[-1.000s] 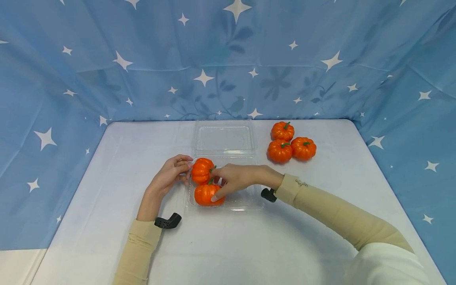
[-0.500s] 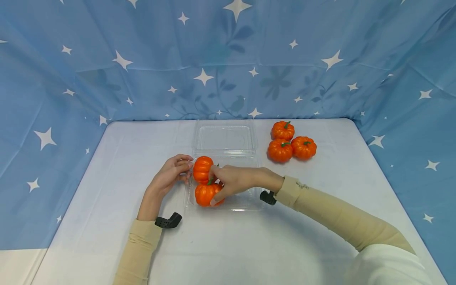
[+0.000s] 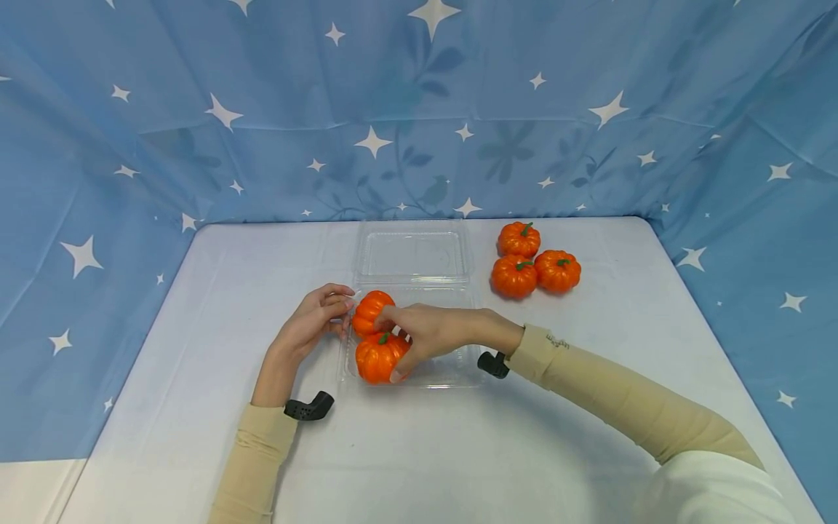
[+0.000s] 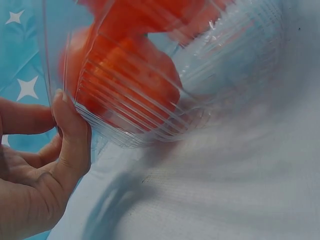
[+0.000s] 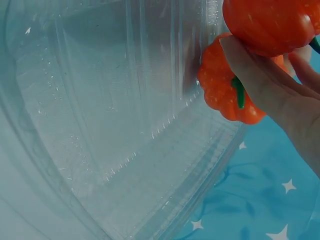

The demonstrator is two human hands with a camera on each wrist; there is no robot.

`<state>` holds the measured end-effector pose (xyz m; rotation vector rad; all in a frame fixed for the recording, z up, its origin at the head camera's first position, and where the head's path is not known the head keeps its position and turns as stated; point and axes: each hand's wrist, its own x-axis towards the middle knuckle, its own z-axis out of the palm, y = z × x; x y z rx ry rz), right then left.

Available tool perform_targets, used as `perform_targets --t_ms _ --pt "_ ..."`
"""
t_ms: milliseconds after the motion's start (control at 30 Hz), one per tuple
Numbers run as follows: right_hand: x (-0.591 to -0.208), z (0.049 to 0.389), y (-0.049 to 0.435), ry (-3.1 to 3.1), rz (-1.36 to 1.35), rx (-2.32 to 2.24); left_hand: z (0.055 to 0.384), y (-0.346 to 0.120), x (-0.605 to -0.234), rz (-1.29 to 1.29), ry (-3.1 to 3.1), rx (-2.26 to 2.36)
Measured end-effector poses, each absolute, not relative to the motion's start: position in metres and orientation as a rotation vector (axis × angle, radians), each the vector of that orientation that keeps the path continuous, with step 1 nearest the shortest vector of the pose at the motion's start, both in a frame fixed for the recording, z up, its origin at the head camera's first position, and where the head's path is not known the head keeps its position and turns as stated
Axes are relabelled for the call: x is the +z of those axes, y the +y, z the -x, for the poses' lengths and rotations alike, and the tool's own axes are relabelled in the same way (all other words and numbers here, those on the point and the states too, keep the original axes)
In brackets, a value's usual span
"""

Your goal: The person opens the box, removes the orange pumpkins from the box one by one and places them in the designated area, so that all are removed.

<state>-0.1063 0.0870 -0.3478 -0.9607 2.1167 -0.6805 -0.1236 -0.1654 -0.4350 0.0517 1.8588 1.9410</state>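
My left hand [image 3: 314,320] pinches the left rim of a clear plastic clamshell box [image 3: 452,372]; in the left wrist view, thumb and finger meet on the box's edge [image 4: 62,107]. Inside the box, at its left end, are two small orange pumpkins with green stems. My right hand [image 3: 425,333] grips the nearer pumpkin [image 3: 376,360] between thumb and fingers. Its fingers also touch the farther pumpkin [image 3: 369,311], which shows below them in the right wrist view [image 5: 217,90]. Some of the right fingertips are hidden between the two pumpkins.
The box's lid [image 3: 412,256] lies folded back toward the blue curtain [image 3: 262,167]. To its right, three more pumpkins stand clustered on the white tabletop: a back one [image 3: 519,240], a front one [image 3: 513,278] and a right one [image 3: 558,272].
The nearer pumpkin has turned and shifted slightly left in my right hand. The farther pumpkin has moved a little and tilted. My left hand has stayed on the box's rim.
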Motion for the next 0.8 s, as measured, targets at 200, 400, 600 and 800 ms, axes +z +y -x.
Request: perform_targets --t_ms 200,400,600,800 --pt "-0.345 0.104 0.085 2.14 1.006 -0.622 0.123 -0.166 -0.435 -0.063 1.857 1.943" --pt "-0.344 0.101 0.084 2.148 1.022 -0.601 0.123 -0.166 -0.435 -0.072 1.859 1.939" --pt "-0.342 0.098 0.085 2.136 1.01 -0.603 0.123 -0.165 -0.435 -0.073 1.852 1.945" --pt "-0.336 0.095 0.091 2.145 1.029 -0.624 0.123 -0.165 -0.434 -0.059 1.851 1.949"
